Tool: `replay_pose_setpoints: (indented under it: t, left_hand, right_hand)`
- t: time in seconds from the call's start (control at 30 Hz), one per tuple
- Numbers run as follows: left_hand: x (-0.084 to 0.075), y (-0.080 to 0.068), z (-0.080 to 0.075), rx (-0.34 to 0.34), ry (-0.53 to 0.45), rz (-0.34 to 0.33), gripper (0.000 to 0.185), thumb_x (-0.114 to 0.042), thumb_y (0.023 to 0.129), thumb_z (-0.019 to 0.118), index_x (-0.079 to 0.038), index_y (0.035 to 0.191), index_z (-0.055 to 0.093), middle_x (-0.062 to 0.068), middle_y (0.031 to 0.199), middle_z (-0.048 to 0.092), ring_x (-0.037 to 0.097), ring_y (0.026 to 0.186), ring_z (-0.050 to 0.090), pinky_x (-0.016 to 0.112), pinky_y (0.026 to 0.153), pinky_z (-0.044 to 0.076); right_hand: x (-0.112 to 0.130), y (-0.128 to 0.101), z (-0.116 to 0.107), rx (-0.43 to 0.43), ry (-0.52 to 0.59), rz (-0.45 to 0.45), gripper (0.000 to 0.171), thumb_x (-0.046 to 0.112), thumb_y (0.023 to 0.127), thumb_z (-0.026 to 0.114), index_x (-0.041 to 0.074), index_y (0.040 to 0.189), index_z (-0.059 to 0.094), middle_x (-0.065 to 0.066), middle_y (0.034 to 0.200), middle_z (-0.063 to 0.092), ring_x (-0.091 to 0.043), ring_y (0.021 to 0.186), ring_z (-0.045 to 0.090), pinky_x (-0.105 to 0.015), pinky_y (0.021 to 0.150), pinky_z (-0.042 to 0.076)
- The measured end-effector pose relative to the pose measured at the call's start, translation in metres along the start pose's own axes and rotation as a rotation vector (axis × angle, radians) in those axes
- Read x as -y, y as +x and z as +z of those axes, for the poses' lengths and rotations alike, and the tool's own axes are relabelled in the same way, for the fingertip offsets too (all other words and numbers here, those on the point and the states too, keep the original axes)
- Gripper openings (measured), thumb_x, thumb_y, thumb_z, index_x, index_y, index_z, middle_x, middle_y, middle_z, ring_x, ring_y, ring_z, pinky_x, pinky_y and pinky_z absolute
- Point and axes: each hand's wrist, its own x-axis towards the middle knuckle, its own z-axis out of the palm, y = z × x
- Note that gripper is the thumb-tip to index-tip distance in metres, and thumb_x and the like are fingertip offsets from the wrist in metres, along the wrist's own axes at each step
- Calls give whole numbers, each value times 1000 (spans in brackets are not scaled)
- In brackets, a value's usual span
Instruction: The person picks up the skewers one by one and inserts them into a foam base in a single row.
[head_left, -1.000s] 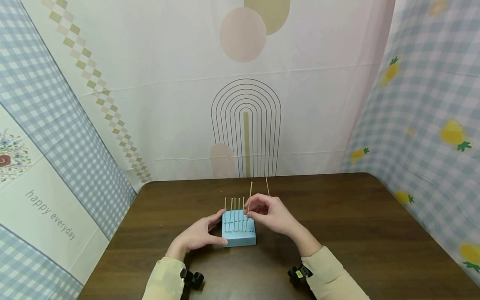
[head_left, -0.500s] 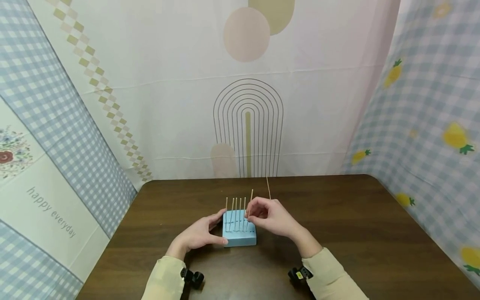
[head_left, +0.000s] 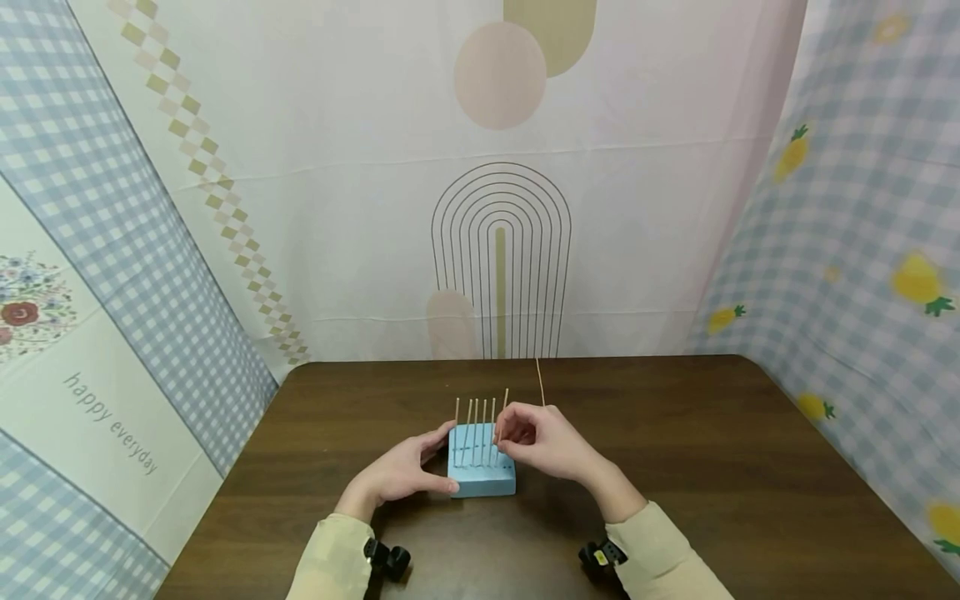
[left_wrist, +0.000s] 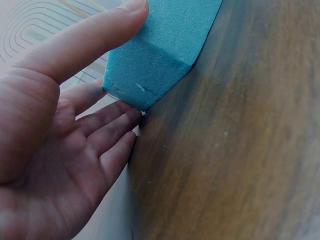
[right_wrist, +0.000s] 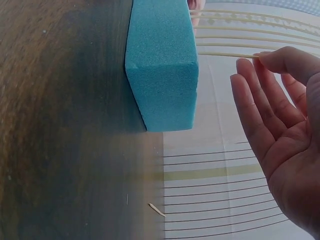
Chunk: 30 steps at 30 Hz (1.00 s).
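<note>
A light blue foam block [head_left: 483, 485] sits on the table, with several thin wooden skewers [head_left: 476, 425] standing in a row in its top. My left hand [head_left: 397, 477] holds the block at its left side, thumb at the near corner and fingers at the far one. In the left wrist view the thumb [left_wrist: 95, 42] presses on the foam block [left_wrist: 150, 60]. My right hand [head_left: 551, 443] pinches the rightmost skewer [head_left: 506, 397] between thumb and fingertips. Seen from the right wrist, this skewer [right_wrist: 227, 54] runs from the block's top to the fingertips, roughly parallel to the others.
Another skewer [head_left: 540, 382] lies on the brown table [head_left: 675, 467] behind my right hand, its far end near the back edge. A patterned white cloth [head_left: 360, 250] hangs behind the table, and checked cloths [head_left: 847, 275] hang at both sides.
The skewer in my right hand has gone lower toward the block, with less of it showing above my fingers. My left hand keeps its hold on the block. The head view has shifted slightly.
</note>
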Motion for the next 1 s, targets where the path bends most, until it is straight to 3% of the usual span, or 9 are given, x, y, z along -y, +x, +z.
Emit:
replay_pose_setpoints:
  t: [0.57,1.0]
  left_hand:
    - [0,1,0,-1,14,-9,107,-38,87,91,-12,171,29,11,169,39,29,154,39,55,123,32]
    - [2,1,-1,1,12,-4,107,-38,88,91,-12,171,28,10,171,37,29,155,38,55,124,32]
  right_hand:
    - [-1,0,4,0,6,4,20,2,93,82,17,95,69,5,89,75,-14,77,70,-30,70,62]
    - [5,1,8,-13,-82,12,22,1,91,82,17,93,68,10,84,71,-9,76,69,-29,72,62]
